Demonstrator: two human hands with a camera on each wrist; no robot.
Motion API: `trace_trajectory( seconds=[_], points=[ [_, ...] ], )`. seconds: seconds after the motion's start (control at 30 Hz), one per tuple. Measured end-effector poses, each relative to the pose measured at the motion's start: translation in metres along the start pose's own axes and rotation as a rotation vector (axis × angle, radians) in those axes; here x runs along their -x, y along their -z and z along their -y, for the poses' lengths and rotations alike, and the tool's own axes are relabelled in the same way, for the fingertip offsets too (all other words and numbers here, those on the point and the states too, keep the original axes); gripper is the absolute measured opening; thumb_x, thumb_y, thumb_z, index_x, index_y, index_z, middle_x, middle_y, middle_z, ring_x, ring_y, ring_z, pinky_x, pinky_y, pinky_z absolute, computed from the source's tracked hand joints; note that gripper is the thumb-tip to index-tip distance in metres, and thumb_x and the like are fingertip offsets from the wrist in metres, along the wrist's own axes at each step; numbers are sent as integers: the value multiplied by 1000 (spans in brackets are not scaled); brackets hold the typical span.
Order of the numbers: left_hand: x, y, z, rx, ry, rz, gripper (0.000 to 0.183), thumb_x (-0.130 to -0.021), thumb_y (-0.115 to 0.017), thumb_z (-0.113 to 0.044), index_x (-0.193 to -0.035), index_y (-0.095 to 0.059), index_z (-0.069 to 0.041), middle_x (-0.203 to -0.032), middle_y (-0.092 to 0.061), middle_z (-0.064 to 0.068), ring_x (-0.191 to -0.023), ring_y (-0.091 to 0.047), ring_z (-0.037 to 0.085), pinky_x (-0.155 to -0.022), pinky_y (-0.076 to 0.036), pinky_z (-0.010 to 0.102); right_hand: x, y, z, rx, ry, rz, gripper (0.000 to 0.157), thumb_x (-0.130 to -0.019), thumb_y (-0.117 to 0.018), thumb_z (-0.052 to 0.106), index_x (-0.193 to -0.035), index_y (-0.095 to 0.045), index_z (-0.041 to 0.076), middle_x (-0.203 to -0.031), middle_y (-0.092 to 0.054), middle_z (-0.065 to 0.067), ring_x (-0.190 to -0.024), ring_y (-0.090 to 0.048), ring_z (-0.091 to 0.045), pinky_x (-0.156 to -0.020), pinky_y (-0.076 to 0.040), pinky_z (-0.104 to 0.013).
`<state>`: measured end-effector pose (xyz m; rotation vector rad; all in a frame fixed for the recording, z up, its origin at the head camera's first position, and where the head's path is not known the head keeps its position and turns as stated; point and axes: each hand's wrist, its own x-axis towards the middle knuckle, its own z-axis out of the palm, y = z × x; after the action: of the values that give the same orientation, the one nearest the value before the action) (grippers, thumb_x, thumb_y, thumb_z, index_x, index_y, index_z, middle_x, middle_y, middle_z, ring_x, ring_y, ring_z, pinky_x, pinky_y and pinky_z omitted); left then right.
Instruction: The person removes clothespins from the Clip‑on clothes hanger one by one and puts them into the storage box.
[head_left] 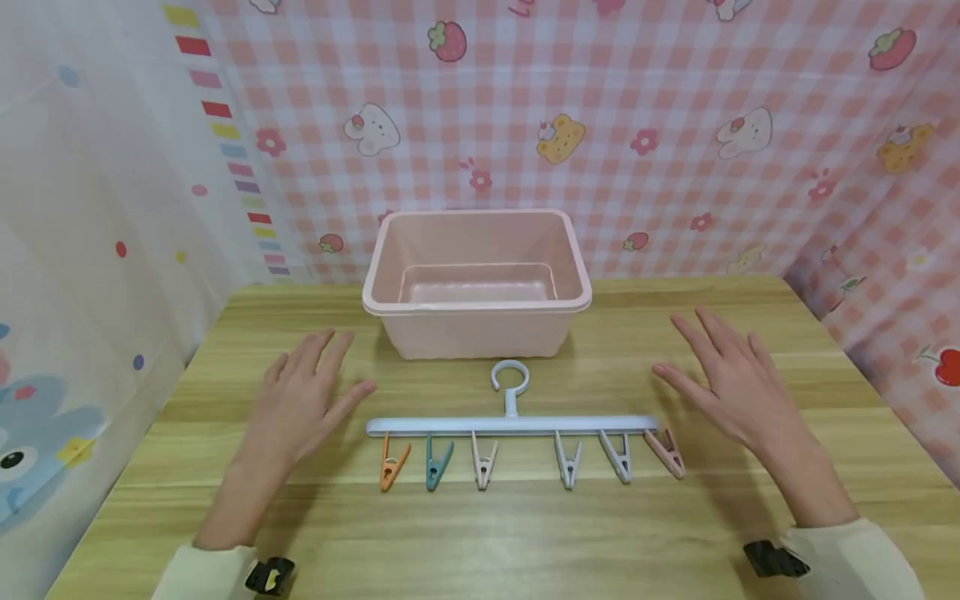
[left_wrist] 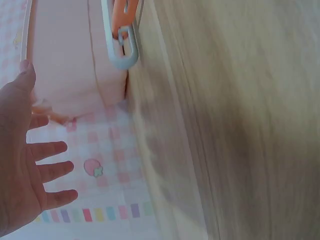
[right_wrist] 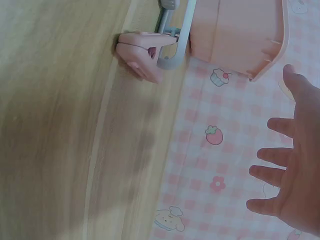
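A pale blue clip hanger [head_left: 450,427] lies flat on the table, its hook pointing toward a pink plastic bin [head_left: 480,333]. Several clips hang along its bar: an orange clip [head_left: 392,465] at the left end, then a teal clip [head_left: 437,463], a beige clip [head_left: 483,462], two greyish clips, and a dusty pink clip [head_left: 667,454] at the right end. To the left of the hanger is my left hand [head_left: 296,408], fingers spread, holding nothing. My right hand [head_left: 738,392] hovers beyond the bar's right end, fingers extended and likewise holding nothing.
The bin stands upright at the back of the wooden table [head_left: 517,542], nothing visible inside it. Behind it hangs a pink checked cloth [head_left: 480,108]; a white patterned cloth [head_left: 97,208] borders the left side.
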<state>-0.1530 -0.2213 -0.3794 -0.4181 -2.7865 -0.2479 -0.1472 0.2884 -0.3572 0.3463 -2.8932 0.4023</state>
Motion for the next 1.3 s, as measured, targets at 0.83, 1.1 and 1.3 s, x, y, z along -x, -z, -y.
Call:
trace_trajectory(
  seconds=[0.83,1.1,1.3],
  points=[
    [-6,-32,-66,35,-201,141,65,-99,-60,-47,-151,-42,-13,-141,-58,18,-126,-58,41,-96,-49,63,42,-7,6,48,93,24,57,-95,-69,37,-140,-55,5,-139,-55,-28,-118,-60,-49,-86,-53,-63],
    [-11,-40,-78,44,-243,169,59,-99,-58,-49,-144,-51,-11,-137,-62,18,-124,-60,41,-96,-49,63,49,-13,9,59,40,111,49,-96,-67,35,-134,-61,4,-132,-61,-24,-116,-63,-43,-84,-55,-59],
    [-16,-50,-90,52,-268,213,57,-98,-59,-51,-139,-55,-12,-135,-63,17,-125,-60,39,-97,-49,62,58,-22,7,67,12,106,43,-94,-69,32,-125,-66,3,-123,-66,-20,-104,-68,-37,-77,-57,-55]
  ],
)
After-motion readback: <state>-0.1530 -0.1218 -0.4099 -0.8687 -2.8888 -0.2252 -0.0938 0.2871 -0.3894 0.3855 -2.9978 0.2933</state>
